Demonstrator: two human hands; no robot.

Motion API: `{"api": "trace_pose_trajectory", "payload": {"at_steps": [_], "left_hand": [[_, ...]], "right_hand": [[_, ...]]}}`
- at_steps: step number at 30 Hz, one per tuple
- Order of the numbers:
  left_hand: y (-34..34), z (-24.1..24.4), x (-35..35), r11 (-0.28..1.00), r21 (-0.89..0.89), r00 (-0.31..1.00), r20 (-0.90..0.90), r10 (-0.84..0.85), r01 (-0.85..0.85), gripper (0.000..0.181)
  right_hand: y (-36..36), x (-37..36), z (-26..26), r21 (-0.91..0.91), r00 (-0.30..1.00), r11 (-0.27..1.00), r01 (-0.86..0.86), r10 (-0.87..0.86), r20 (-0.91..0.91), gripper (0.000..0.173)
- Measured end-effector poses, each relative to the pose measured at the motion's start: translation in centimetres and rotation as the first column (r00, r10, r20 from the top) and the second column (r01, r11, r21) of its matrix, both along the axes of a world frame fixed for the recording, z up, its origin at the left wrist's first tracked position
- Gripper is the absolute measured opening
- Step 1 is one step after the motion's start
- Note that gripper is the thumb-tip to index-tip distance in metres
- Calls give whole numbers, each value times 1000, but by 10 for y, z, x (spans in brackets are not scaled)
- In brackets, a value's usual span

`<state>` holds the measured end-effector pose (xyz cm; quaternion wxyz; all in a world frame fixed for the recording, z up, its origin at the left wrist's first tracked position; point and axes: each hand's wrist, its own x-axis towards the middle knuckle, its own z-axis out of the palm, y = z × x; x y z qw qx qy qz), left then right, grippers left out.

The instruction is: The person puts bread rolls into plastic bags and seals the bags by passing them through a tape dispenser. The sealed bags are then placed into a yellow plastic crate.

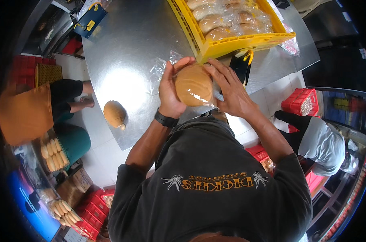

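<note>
A rounded bread loaf [194,84] in clear plastic is held between my two hands over the edge of the steel table. My left hand [170,90], with a dark watch at the wrist, cups one side of it, fingers curled around. My right hand [229,87] lies against the other side, its fingertips on the top of the plastic. A second, unwrapped loaf [114,114] with a small knob at one end rests on the steel table [134,39] to the left. Crumpled clear plastic [160,68] shows beside my left hand.
A yellow crate [246,40] of bagged loaves stands on the table; a black object with a yellow handle [242,66] is beside it. A dark blue tape dispenser-like object [90,21] lies at the far left corner. People stand left and right, near red crates [301,101].
</note>
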<state>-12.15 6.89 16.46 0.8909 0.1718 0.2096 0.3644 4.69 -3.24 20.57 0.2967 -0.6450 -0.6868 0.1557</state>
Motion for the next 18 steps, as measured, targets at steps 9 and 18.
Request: {"api": "trace_pose_trajectory", "payload": {"at_steps": [9, 18], "left_hand": [[0, -10, 1, 980, 197, 999, -41, 29, -21, 62], [-4, 14, 1, 476, 796, 927, -315, -202, 374, 65]], "right_hand": [[-10, -2, -24, -390, 823, 920, 43, -254, -507, 48], [-40, -7, -42, -466, 467, 883, 62, -438, -768, 34]]}}
